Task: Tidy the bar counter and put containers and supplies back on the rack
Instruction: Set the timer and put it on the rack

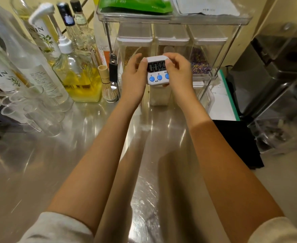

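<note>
Both hands hold a small white digital timer with three blue buttons (157, 70) up in front of the clear acrylic rack (175, 20), toward 12 o'clock from the middle of the picture. The left hand (133, 79) grips the timer's left edge, thumb curled onto its upper corner. The right hand (178, 71) pinches its right edge, fingers bent over the top and partly covering the display. On the rack's shelf behind the timer stand three clear lidded storage boxes (172, 41) side by side. At 9 to 10 o'clock, on the shiny steel tabletop (74, 146), stand tall glass syrup bottles (39, 39), a square pump bottle of yellow liquid (77, 74) and, just beside it, a bamboo whisk (108, 85). A row of clear plastic cups (27, 109) lies at 9 o'clock.
</note>
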